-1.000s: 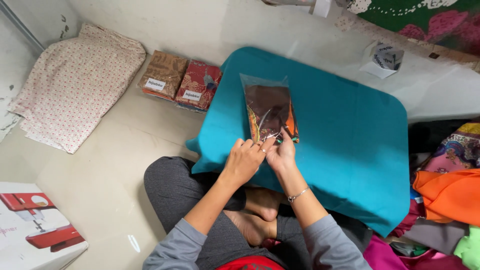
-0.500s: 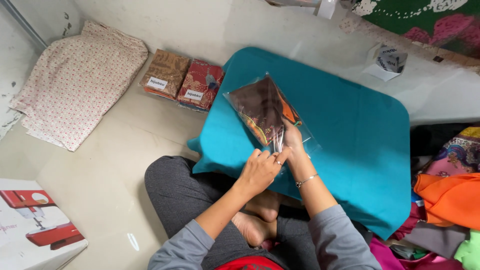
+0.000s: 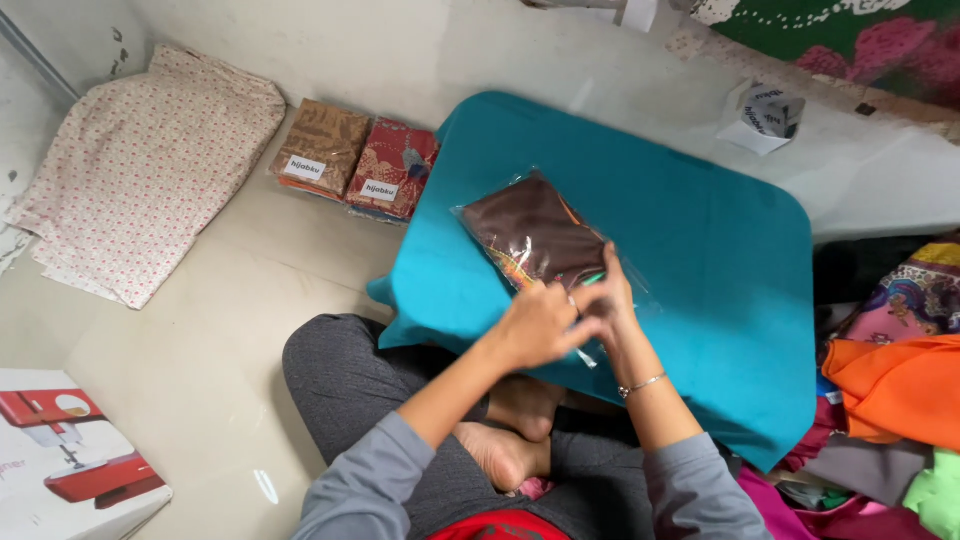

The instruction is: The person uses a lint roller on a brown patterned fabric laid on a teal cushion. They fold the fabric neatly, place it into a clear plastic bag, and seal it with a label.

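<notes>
A clear plastic bag [image 3: 535, 230] with folded dark brown cloth inside lies tilted on the teal-covered low table [image 3: 700, 250]. Both hands meet at the bag's near end. My left hand [image 3: 535, 325] pinches the bag's open edge with curled fingers. My right hand [image 3: 605, 300], a thin bracelet on its wrist, presses and grips the same end from the right. A strip of patterned orange fabric shows along the bag's lower side.
Two packed patterned cloths, brown [image 3: 322, 148] and red [image 3: 392, 168], lie on the floor left of the table. A cream floral fabric [image 3: 150, 165] is spread far left. A sewing-machine box [image 3: 70, 465] sits bottom left. Bright cloths [image 3: 890, 385] pile up at right.
The bag has turned from pointing straight away to lying tilted toward the left. Both hands shifted right and stayed together at its near end.
</notes>
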